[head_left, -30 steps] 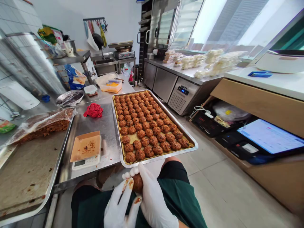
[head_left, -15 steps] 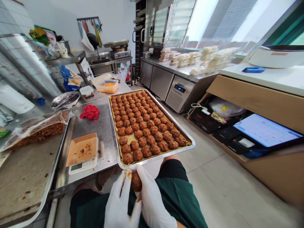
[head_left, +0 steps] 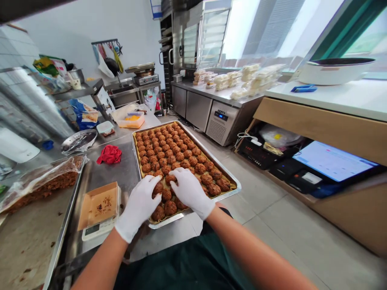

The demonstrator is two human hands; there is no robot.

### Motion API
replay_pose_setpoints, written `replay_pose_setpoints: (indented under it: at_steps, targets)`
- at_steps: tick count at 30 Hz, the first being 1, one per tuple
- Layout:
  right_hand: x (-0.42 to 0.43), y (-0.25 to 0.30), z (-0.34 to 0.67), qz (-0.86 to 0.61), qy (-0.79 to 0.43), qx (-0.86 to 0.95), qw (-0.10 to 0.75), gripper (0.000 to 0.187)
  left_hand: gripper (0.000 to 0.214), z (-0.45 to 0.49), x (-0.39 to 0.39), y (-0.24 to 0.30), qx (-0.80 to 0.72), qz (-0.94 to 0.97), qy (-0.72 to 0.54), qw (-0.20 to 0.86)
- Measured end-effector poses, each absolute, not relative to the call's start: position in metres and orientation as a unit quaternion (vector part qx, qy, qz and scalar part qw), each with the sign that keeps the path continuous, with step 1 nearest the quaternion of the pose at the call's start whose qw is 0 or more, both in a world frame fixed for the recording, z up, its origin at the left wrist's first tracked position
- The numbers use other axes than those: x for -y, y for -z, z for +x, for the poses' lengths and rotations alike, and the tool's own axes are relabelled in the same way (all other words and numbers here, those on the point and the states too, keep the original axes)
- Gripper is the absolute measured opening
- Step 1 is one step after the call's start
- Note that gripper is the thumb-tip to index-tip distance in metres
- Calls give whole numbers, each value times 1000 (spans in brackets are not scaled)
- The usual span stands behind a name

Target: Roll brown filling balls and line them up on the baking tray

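Brown ball (head_left: 169, 178) sits in the near rows of the baking tray (head_left: 234, 183), between both gloved hands, third row or so from the near edge. Right hand (head_left: 190, 191) lies over it, fingertips curled down on it; left hand (head_left: 139, 205) is just beside, fingers spread on the neighbouring balls (head_left: 157, 188). Hands close together but not joined. Cannot tell if the right one is actually gripping or only resting on the ball.

Step, as I read it: placing or seating a formed ball into the grid, evening out the near rows.

Next move calls for a light touch: neighbours are touching, easy to squash or shift. Lift straight up, no drag.

Tray is lined with paper, nearly full, and overhangs the near edge of the steel bench (head_left: 121, 171). Left of it: a scale (head_left: 98, 229) with a brown paper box (head_left: 98, 204) on top, a red cloth (head_left: 109, 154), and a big tray with bagged brown mix (head_left: 45, 183).
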State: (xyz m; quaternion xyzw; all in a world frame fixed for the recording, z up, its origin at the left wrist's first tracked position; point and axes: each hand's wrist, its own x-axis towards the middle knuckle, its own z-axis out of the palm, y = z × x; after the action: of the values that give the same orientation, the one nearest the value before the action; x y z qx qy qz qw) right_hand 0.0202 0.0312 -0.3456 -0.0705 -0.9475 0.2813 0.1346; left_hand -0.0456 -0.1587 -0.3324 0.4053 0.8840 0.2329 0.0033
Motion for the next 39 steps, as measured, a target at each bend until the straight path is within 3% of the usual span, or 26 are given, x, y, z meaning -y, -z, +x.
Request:
replay_pose_setpoints:
  at_steps: [5,8,12,18,23,28,30,32,36,39]
  targets:
    - [-38,352,-25,-33,-134,990,24,23,53,-92,127,350,-855,483,-173,67]
    - [-37,358,-33,-32,-88,996,-13,30,56,-96,127,357,-848,498,-158,89]
    - [-41,362,-37,-31,-70,997,-24,39,61,-96,134,364,-855,484,-165,88]
    - [-41,365,-35,-51,-97,994,-12,49,52,-89,156,357,-886,382,-261,19]
    - [-41,369,-34,-75,-211,974,33,29,38,-56,186,340,-886,310,-340,-59]
    - [-43,356,-18,-144,-437,876,146,24,31,-9,211,334,-870,271,-381,-155]
    - [-27,348,1,-165,-548,804,159,28,29,8,212,331,-861,255,-390,-203]
    - [1,342,26,-140,-663,726,117,39,35,24,206,330,-845,282,-382,-244]
    - [61,335,82,-98,-852,513,42,61,65,53,187,342,-819,409,-291,-280]
    - [87,331,107,-126,-868,480,23,69,62,74,183,369,-820,417,-301,-250]
